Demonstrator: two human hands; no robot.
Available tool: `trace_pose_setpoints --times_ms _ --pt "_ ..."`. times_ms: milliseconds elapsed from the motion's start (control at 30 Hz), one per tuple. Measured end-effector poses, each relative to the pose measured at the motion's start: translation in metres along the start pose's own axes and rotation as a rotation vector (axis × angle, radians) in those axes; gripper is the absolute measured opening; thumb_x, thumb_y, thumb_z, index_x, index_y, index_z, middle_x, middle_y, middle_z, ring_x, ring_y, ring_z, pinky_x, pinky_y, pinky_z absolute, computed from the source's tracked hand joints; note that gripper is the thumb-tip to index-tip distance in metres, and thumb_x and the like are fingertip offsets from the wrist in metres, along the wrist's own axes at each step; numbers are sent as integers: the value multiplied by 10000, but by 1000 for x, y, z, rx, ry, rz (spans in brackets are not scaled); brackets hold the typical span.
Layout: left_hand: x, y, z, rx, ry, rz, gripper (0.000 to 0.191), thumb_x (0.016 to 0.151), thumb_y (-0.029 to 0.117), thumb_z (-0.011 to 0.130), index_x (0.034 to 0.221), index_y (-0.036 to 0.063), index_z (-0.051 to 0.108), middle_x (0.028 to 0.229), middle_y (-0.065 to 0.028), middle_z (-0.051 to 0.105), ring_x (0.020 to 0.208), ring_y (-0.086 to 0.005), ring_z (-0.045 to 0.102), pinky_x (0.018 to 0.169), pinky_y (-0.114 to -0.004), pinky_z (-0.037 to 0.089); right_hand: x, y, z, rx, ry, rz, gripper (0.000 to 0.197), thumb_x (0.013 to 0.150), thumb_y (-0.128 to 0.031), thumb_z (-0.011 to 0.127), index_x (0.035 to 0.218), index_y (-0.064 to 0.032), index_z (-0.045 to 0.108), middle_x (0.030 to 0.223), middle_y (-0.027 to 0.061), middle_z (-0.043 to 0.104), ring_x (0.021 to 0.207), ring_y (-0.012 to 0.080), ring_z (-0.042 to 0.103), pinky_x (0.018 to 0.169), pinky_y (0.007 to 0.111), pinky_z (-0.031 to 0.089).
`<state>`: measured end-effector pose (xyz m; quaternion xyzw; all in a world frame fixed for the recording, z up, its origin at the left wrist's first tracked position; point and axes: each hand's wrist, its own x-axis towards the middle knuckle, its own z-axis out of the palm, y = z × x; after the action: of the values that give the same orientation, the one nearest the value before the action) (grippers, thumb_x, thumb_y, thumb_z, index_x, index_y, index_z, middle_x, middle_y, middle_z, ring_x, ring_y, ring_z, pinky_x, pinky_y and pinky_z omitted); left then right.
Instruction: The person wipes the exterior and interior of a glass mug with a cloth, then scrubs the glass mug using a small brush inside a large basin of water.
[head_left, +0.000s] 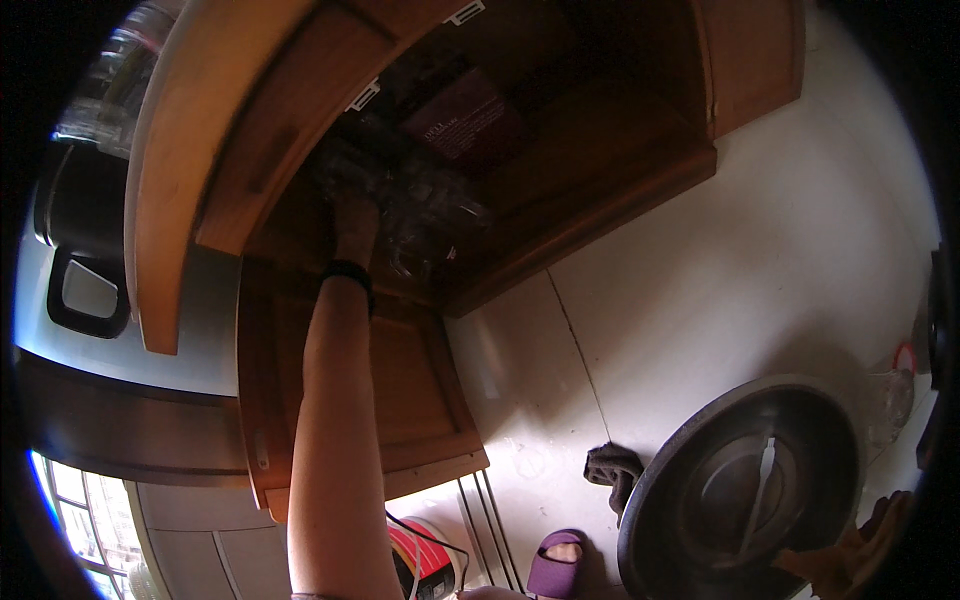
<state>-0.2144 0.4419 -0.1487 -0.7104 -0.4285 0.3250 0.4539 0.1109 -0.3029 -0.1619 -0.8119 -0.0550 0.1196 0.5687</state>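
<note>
My left hand (355, 214) reaches deep into an open wooden cabinet (577, 217), a black band around its wrist. Clear, shiny items (439, 199), glass or thin plastic, lie in the shadow beside and beyond the fingers. Darkness hides the fingertips, so I cannot tell whether they grip anything. Behind the clear items stands a dark red box (469, 116) bearing writing. My right hand is out of view.
An open cabinet door (412, 367) hangs under my forearm. On the pale tiled floor rest a large dark basin (675, 487) with a pale stick-like utensil (759, 487) inside, a dark cloth (615, 469) and a brown crumpled thing (847, 551). A purple slipper (551, 577) shows below.
</note>
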Motion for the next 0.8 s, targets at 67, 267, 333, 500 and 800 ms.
trace_pose_setpoints --times_ms 67,267,333,500,800 --pt "3 -2 2 16 -14 17 287 991 157 438 1169 45 633 1298 -118 550 1221 -274 471 1100 -450 311 1 1 -2 2 0 -1 452 902 -326 585 1208 3 538 976 111 610 810 220 615 681 311 521" --pt "-2 -18 9 -249 221 68 202 914 40 533 1057 17 674 1215 -143 590 1153 -279 520 1043 -374 394 -1 3 -6 21 -9 2 435 904 -321 581 1196 -1 542 960 101 603 798 207 606 674 302 512" --pt "-9 7 -31 -271 312 69 184 904 18 540 1026 14 678 1198 -149 594 1141 -277 528 1022 -364 419 -2 2 -8 -16 15 -9 429 904 -319 580 1192 -2 543 954 97 601 795 203 603 672 299 508" --pt "13 -23 29 -566 310 -74 245 921 34 536 1156 29 608 1269 -151 546 1173 -270 506 1044 -332 397 -3 3 -11 27 -22 -3 416 905 -314 576 1182 -5 547 941 89 595 785 193 595 666 291 500" --pt "10 -9 5 -313 156 -38 323 995 112 421 1283 3 516 1366 -147 475 1250 -260 440 1093 -340 329 -9 0 -12 2 7 -13 391 907 -306 570 1163 -11 553 917 73 584 768 175 581 656 277 486"
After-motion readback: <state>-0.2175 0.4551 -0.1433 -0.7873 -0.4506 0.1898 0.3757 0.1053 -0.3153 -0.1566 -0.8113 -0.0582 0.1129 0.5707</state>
